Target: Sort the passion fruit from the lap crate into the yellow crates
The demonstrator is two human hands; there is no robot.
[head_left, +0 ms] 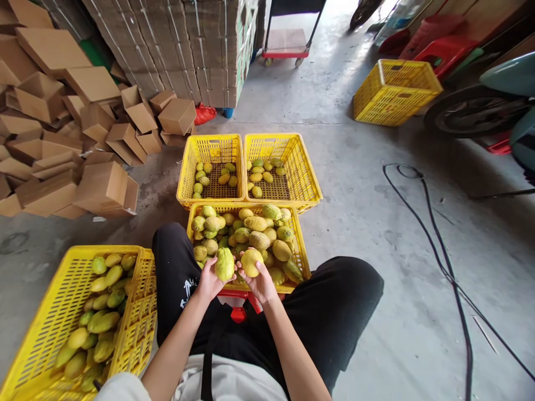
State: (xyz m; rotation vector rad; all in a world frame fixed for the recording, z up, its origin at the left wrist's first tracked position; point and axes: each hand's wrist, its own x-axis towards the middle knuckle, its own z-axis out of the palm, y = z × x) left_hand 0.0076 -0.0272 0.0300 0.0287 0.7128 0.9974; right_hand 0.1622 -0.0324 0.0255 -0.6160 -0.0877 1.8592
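Observation:
My left hand (210, 281) is closed around a green-yellow, ribbed oval fruit (225, 264). A rounder yellow fruit (251, 262) is in my right hand (263, 285), its fingers wrapped about the sides. Both fruits are held close together over the near edge of a yellow plastic crate (304, 250) between my knees. Inside that crate lies a heap of similar green and yellow fruits (256, 224). Just beyond stand two more yellow crates, the left one (180, 184) and the right one (311, 175), each with several fruits on its slatted bottom.
At my left a yellow crate (45, 312) holds many elongated fruits. Open cardboard boxes (100, 186) are piled behind it, beside strapped stacks of flat cardboard (167, 44). A black cable (453, 273) crosses the floor at right, near a yellow crate (393, 92) and a motorbike (501, 106).

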